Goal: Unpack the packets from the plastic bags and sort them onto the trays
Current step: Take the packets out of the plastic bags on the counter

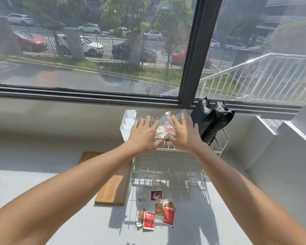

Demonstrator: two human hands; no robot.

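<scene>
1. Two bare hands are seen, both stretched forward over the top tier of a two-tier wire dish rack [168, 167].
2. The left hand [143, 137] is spread with its fingers extended, and its thumb is pressed against the lower left edge of one clear plastic bag [166, 128].
3. The right hand [183, 133] is likewise spread flat against the right side of the clear plastic bag, so that the bag is held between the two palms above the upper tier.
4. Silver and red packets are seen inside the bag; their number cannot be told.
5. One black plastic bag [212, 119] is propped at the rack's right end, beside the window.
6. One white plastic compartmented holder [128, 124] is hung on the rack's left end.
7. One long wooden tray [113, 188] is laid on the grey counter [42, 174], just left of the rack.
8. A loose cluster of about seven small sauce packets [156, 212] is spread on the counter in front of the rack; two are plainly red.
</scene>
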